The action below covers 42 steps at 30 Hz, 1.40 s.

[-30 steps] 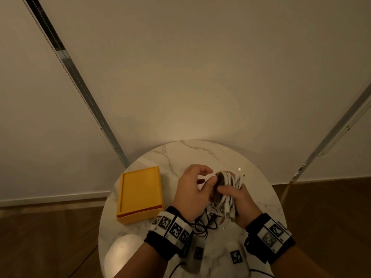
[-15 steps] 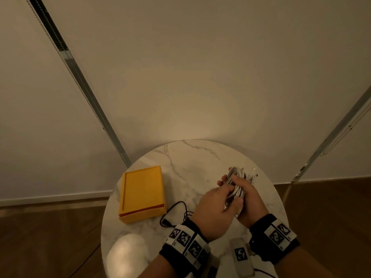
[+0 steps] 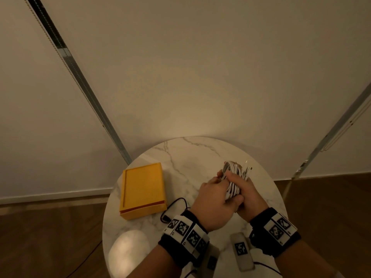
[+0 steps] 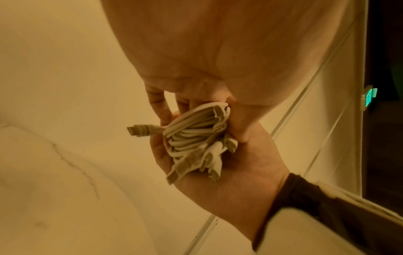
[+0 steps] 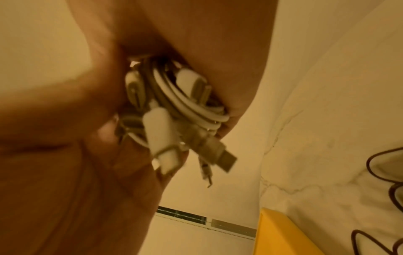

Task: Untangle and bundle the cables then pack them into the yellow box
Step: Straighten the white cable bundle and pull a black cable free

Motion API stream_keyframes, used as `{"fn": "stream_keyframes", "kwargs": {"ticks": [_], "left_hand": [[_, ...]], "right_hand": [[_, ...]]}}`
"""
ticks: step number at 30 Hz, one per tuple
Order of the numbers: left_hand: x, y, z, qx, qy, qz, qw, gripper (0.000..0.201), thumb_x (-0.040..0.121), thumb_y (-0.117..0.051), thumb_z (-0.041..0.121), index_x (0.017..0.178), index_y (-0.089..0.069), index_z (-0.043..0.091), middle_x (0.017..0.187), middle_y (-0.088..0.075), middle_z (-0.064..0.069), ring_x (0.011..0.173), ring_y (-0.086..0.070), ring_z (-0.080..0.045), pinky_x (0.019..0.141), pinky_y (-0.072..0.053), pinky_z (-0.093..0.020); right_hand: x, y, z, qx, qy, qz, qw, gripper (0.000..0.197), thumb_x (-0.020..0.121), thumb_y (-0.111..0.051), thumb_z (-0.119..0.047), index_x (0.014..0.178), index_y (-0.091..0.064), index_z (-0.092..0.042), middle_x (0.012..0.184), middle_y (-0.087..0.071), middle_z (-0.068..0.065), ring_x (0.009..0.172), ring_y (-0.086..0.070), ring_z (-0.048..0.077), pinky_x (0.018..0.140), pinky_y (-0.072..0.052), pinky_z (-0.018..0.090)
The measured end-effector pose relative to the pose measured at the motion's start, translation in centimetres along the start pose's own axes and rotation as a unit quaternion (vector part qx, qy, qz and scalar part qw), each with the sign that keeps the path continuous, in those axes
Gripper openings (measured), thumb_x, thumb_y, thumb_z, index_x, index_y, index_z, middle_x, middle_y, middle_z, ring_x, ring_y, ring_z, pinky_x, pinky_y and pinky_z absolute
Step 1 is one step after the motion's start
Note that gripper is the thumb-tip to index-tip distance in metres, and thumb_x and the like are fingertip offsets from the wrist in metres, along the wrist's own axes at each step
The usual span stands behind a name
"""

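A coiled white cable bundle (image 3: 232,177) with several plugs sticking out is held above the right side of the table. My left hand (image 3: 215,194) wraps round its near left side and my right hand (image 3: 246,190) grips it from the right. The left wrist view shows the coil (image 4: 196,136) lying in the right palm (image 4: 240,172). USB plugs of the bundle (image 5: 174,107) poke out in the right wrist view. A loose black cable (image 3: 174,208) lies on the table between the hands and the yellow box (image 3: 142,190). The box sits at the left with its lid down.
The round marble table (image 3: 190,155) stands against a pale wall, with wooden floor on both sides. Two grey tagged blocks (image 3: 242,251) lie by the near edge under my wrists. The yellow box (image 5: 281,231) and black cable (image 5: 381,165) also show in the right wrist view.
Both hands carried the white bundle to the right and slightly away, uncovering the black cable on the table. My left hand went from loose fingers beside the coil to a grip round it.
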State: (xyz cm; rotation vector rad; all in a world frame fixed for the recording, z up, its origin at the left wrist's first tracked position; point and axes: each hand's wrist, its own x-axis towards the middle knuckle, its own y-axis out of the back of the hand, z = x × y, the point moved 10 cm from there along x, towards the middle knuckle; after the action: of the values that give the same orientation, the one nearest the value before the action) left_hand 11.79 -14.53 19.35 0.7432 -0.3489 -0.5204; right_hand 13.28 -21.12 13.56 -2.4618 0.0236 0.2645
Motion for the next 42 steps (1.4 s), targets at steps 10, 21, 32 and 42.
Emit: {"fn": "stream_keyframes", "kwargs": {"ticks": [10,21,32,42], "left_hand": [[0.0,-2.4,-2.0,0.018,0.046,-0.035,0.998,0.05,0.094,-0.045,0.027,0.144,-0.041,0.026,0.135,-0.057,-0.001,0.127,-0.048,-0.023,0.108,-0.041,-0.047],[-1.5,-2.9,-3.6,-0.125,0.025,-0.021,0.992,0.019,0.094,-0.065,0.022,0.111,-0.064,0.013,0.094,-0.07,0.002,0.081,-0.065,-0.009,0.074,-0.054,-0.027],[-6.9,-6.4,-20.3,0.041,0.255,-0.043,0.965,0.027,0.096,-0.062,0.027,0.122,-0.066,0.023,0.121,-0.063,0.003,0.112,-0.06,-0.014,0.097,-0.049,-0.024],[-8.3,-11.5,-24.0,0.121,0.268,-0.134,0.946,0.025,0.098,-0.054,0.013,0.116,-0.066,0.026,0.122,-0.056,-0.002,0.108,-0.059,-0.021,0.095,-0.048,-0.026]], "right_hand": [[0.1,0.6,-0.3,-0.066,-0.005,0.012,0.998,0.091,0.05,-0.1,-0.037,0.127,-0.06,-0.01,0.1,-0.07,0.015,0.093,-0.071,0.031,0.077,-0.059,0.039],[0.5,5.1,1.7,-0.147,-0.01,0.169,0.975,0.017,0.083,-0.074,0.002,0.09,-0.06,-0.005,0.069,-0.056,0.012,0.062,-0.062,0.026,0.059,-0.055,0.037],[1.1,11.9,6.9,-0.334,-0.176,0.171,0.91,0.023,0.055,-0.077,-0.023,0.065,-0.064,-0.006,0.066,-0.059,0.021,0.065,-0.058,0.032,0.067,-0.054,0.045],[-0.2,10.9,16.3,-0.433,-0.364,0.033,0.824,0.011,0.063,-0.073,-0.01,0.061,-0.062,-0.01,0.059,-0.059,0.006,0.066,-0.057,0.027,0.067,-0.05,0.04]]}}
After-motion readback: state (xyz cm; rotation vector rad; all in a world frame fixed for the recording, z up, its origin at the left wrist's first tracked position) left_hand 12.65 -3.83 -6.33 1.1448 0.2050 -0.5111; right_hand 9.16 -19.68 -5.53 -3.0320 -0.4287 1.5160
